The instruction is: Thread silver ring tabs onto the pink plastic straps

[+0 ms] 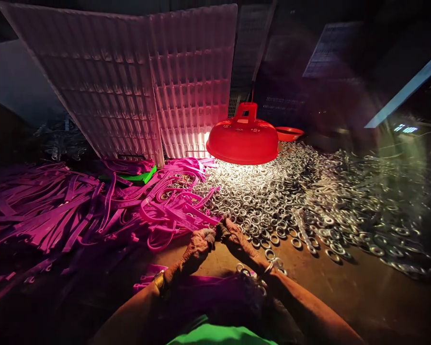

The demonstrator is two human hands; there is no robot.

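Dim all round, the desk is lit only by a low red lamp hanging over a heap of metal rings, with pink straps piled to the left. Both hands meet just in front of the ring heap, the left hand and right hand pinching together on something small and dark between the fingertips, too blurred to name. With so little light there, a slipped pinch could drop the piece among the loose rings, and the nearest straps could snag a wrist.
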